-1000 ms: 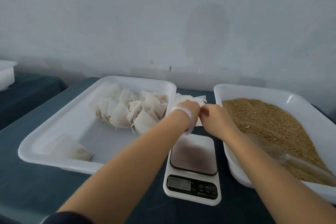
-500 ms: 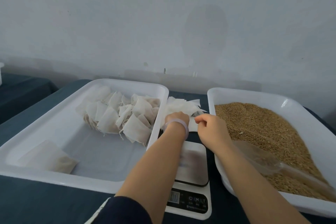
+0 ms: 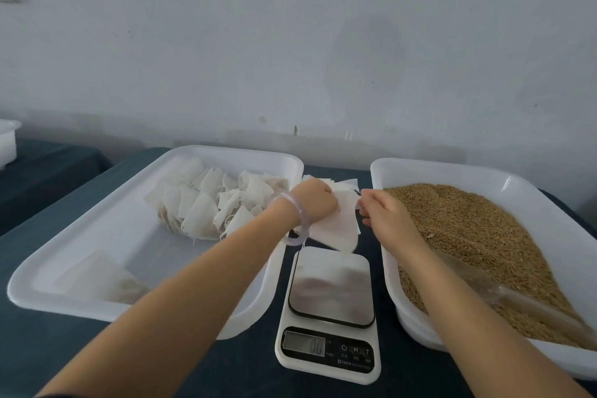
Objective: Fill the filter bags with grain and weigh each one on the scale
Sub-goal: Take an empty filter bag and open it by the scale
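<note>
My left hand [image 3: 315,200] and my right hand [image 3: 386,215] both hold a white empty filter bag [image 3: 339,224] above the stack of empty bags [image 3: 342,183], between the two trays. The left hand grips its left side and the right hand pinches its upper right corner. A digital scale [image 3: 329,310] stands in front of them with a bare steel plate and a lit display. Brown grain [image 3: 478,236] fills the right white tray [image 3: 452,174]. A clear scoop [image 3: 504,294] lies in the grain. Several filled bags [image 3: 206,203] are heaped in the left white tray [image 3: 106,236].
One more filled bag [image 3: 106,278] lies at the left tray's near corner. A dark blue cloth [image 3: 58,352] covers the table. A grey wall stands close behind. Part of another white tub [image 3: 8,142] shows at far left on a second table.
Both hands have lifted a single bag off the stack and drawn it slightly toward the scale. The camera view shifted slightly.
</note>
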`<action>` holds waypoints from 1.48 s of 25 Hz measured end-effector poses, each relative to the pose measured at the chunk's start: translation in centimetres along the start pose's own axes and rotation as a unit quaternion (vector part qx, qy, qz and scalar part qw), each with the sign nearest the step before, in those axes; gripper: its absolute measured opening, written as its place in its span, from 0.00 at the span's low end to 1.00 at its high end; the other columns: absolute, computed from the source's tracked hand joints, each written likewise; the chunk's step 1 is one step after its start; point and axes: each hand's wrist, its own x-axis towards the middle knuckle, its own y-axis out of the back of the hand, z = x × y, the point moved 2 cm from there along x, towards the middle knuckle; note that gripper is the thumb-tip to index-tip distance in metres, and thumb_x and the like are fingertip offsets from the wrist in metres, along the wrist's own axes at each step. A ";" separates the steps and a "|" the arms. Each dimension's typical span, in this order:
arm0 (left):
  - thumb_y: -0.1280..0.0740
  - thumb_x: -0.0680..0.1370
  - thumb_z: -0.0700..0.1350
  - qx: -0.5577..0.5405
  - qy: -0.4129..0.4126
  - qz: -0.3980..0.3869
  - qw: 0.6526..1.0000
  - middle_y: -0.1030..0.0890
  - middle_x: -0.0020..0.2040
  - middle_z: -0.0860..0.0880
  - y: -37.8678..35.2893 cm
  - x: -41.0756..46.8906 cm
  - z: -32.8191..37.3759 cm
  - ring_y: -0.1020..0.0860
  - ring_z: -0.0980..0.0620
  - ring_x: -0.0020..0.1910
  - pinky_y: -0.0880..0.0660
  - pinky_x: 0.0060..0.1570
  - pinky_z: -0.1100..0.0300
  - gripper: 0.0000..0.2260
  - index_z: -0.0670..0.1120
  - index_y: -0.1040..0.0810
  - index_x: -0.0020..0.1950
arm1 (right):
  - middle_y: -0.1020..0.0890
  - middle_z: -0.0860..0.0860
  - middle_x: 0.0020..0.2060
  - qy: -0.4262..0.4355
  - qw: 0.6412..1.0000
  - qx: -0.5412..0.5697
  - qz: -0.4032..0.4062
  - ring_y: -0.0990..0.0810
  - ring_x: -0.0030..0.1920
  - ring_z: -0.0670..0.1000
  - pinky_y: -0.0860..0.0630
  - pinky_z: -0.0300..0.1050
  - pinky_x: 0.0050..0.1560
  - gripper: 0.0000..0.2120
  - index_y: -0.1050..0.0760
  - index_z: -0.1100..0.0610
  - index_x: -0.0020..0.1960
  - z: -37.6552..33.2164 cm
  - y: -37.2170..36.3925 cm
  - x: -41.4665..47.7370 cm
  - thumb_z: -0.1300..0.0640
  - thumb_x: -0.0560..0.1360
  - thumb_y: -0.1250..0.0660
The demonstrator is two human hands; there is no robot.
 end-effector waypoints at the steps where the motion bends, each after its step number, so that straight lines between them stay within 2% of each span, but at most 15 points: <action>1: 0.42 0.77 0.37 -0.104 0.020 -0.018 0.994 0.31 0.33 0.47 0.0 -0.9 -0.5 0.31 0.47 0.35 0.32 0.38 0.60 0.12 0.43 0.32 0.33 | 0.20 0.52 0.51 -0.018 0.999 0.037 -0.018 0.22 0.53 0.52 0.26 0.54 0.60 0.13 0.25 0.56 0.57 -0.3 0.3 0.0 0.50 0.78 0.40; 3: 0.40 0.77 0.36 -0.280 0.048 -0.038 0.958 0.27 0.34 0.46 -0.1 -2.2 -1.2 0.27 0.45 0.36 0.25 0.43 0.52 0.11 0.43 0.28 0.35 | 0.17 0.46 0.46 -0.026 0.995 0.075 -0.062 0.19 0.49 0.47 0.21 0.46 0.52 0.13 0.24 0.55 0.58 -0.8 0.7 -0.3 0.50 0.76 0.34; 6: 0.37 0.78 0.37 -0.380 0.050 -0.045 0.923 0.23 0.40 0.44 -0.7 -2.5 -1.7 0.24 0.44 0.40 0.24 0.47 0.49 0.08 0.43 0.25 0.39 | 0.15 0.48 0.37 0.003 0.991 0.099 -0.087 0.16 0.40 0.47 0.21 0.38 0.35 0.12 0.22 0.60 0.54 -0.9 1.0 -1.0 0.63 0.71 0.28; 9: 0.34 0.76 0.33 -0.415 0.024 -0.067 0.907 0.21 0.44 0.42 -1.2 -2.8 -2.2 0.22 0.43 0.45 0.23 0.49 0.49 0.04 0.40 0.23 0.48 | 0.15 0.54 0.42 0.003 0.990 0.117 -0.085 0.15 0.42 0.52 0.19 0.44 0.38 0.16 0.23 0.58 0.57 -0.4 1.1 -1.5 0.66 0.70 0.28; 12: 0.32 0.72 0.29 -0.407 0.016 -0.086 0.909 0.20 0.46 0.41 -1.5 -3.1 -2.8 0.19 0.44 0.43 0.19 0.46 0.50 0.14 0.40 0.26 0.55 | 0.15 0.56 0.44 -0.009 0.989 0.139 -0.043 0.15 0.42 0.53 0.19 0.46 0.39 0.16 0.25 0.56 0.58 0.5 1.3 -1.3 0.66 0.72 0.29; 16: 0.32 0.71 0.26 -0.432 0.005 -0.091 0.897 0.22 0.49 0.40 -1.8 -3.2 -2.9 0.19 0.43 0.45 0.18 0.40 0.53 0.16 0.41 0.26 0.53 | 0.15 0.53 0.41 -0.020 0.988 0.156 -0.006 0.16 0.39 0.50 0.21 0.42 0.35 0.12 0.25 0.54 0.57 1.3 1.6 -0.7 0.64 0.74 0.32; 18: 0.35 0.72 0.25 -0.485 0.014 -0.058 0.873 0.24 0.45 0.40 -1.9 -2.7 -3.1 0.19 0.46 0.38 0.19 0.35 0.56 0.13 0.41 0.26 0.48 | 0.16 0.53 0.41 -0.021 0.989 0.147 -0.020 0.16 0.38 0.50 0.21 0.43 0.35 0.12 0.26 0.56 0.58 1.4 1.5 -0.7 0.62 0.75 0.33; 20: 0.38 0.74 0.26 -0.453 0.008 -0.020 0.891 0.25 0.40 0.44 -1.8 -2.5 -3.3 0.24 0.51 0.30 0.23 0.30 0.62 0.14 0.44 0.26 0.48 | 0.19 0.52 0.44 -0.019 0.994 0.104 0.001 0.17 0.39 0.49 0.22 0.42 0.35 0.13 0.26 0.54 0.59 1.4 1.4 -0.8 0.57 0.75 0.32; 22: 0.36 0.75 0.31 -0.372 -0.012 0.006 0.928 0.25 0.36 0.49 -1.8 -2.5 -3.6 0.26 0.53 0.32 0.26 0.33 0.61 0.13 0.50 0.26 0.49 | 0.22 0.50 0.47 -0.002 0.997 0.053 0.064 0.20 0.43 0.47 0.22 0.40 0.36 0.15 0.27 0.52 0.58 1.1 1.7 -1.0 0.52 0.74 0.30; 24: 0.32 0.75 0.39 -0.314 -0.030 0.009 0.949 0.22 0.32 0.54 -1.9 -2.6 -3.5 0.24 0.57 0.31 0.27 0.32 0.63 0.11 0.52 0.28 0.51 | 0.22 0.47 0.47 0.047 0.995 0.022 0.090 0.22 0.47 0.44 0.23 0.38 0.43 0.12 0.25 0.51 0.55 0.6 2.0 -1.3 0.51 0.73 0.30; 27: 0.30 0.75 0.45 -0.286 -0.056 -0.003 0.957 0.22 0.29 0.56 -2.2 -2.7 -3.2 0.25 0.62 0.26 0.29 0.27 0.69 0.10 0.52 0.29 0.51 | 0.18 0.44 0.47 0.109 0.992 0.032 -0.051 0.21 0.49 0.41 0.26 0.31 0.47 0.09 0.23 0.48 0.53 -0.1 1.7 -2.1 0.55 0.73 0.30; 29: 0.28 0.73 0.46 -0.295 -0.067 -0.002 0.953 0.22 0.30 0.53 -2.1 -2.7 -3.1 0.25 0.61 0.26 0.29 0.27 0.68 0.11 0.51 0.28 0.51 | 0.17 0.48 0.48 0.125 0.978 0.056 -0.156 0.19 0.50 0.46 0.22 0.39 0.49 0.13 0.24 0.48 0.55 -0.3 1.0 -2.6 0.59 0.73 0.30; 31: 0.27 0.72 0.47 -0.310 -0.074 0.000 0.948 0.23 0.31 0.50 -2.0 -2.7 -3.0 0.26 0.59 0.26 0.29 0.26 0.66 0.12 0.51 0.28 0.51 | 0.18 0.48 0.48 0.158 0.965 0.041 -0.205 0.19 0.46 0.49 0.21 0.43 0.46 0.14 0.24 0.50 0.55 -0.4 0.5 -3.0 0.62 0.72 0.29; 35: 0.27 0.68 0.54 -0.303 -0.085 -0.008 0.949 0.25 0.28 0.52 -1.9 -2.8 -2.9 0.30 0.58 0.23 0.32 0.23 0.66 0.19 0.50 0.28 0.53 | 0.20 0.43 0.39 0.192 0.962 -0.005 -0.192 0.22 0.37 0.46 0.24 0.41 0.40 0.11 0.22 0.49 0.52 -0.6 0.0 -3.3 0.60 0.72 0.28; 37: 0.26 0.67 0.60 -0.345 -0.082 -0.043 0.934 0.22 0.34 0.52 -2.1 -2.9 -2.8 0.25 0.56 0.29 0.28 0.27 0.63 0.26 0.49 0.29 0.58 | 0.19 0.44 0.37 0.185 0.974 -0.011 -0.131 0.21 0.37 0.45 0.23 0.41 0.40 0.05 0.21 0.50 0.47 -0.7 0.2 -3.1 0.59 0.73 0.30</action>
